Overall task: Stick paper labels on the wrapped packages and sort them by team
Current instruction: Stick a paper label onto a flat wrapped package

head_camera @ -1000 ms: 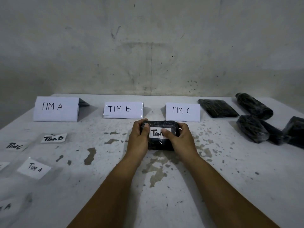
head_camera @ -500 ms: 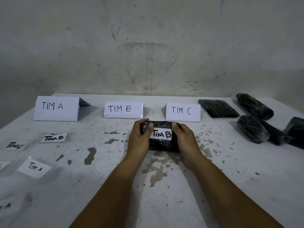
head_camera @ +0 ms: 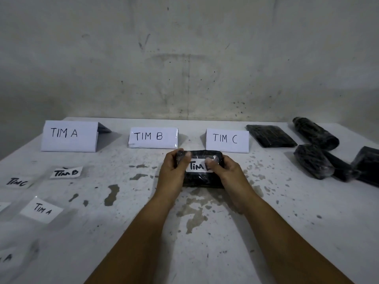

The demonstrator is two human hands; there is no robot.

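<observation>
Black wrapped package (head_camera: 202, 179), centre frame: glossy film, likely slippery, apparently light. Left hand (head_camera: 174, 171) and right hand (head_camera: 227, 173) clasp its ends, thumbs pressing label (head_camera: 196, 167). Hold by the short ends.

Both hands on a black wrapped pkg (head_camera: 202, 180) lying mid-bench (head_camera: 225, 253), just in front of the gap btwn TIM B sign (head_camera: 152, 137) and TIM C sign (head_camera: 227, 140). Left hand (head_camera: 173, 171) grips its left end, thumb on top. Right hand (head_camera: 229, 173) grips the right end, thumb pressing the white label (head_camera: 196, 166), covering its last letter. TIM A sign (head_camera: 68, 135) far left. Loose labels (head_camera: 66, 172) lie on the left of the bench; unlabelled black pkgs (head_camera: 270, 135) at right.
</observation>
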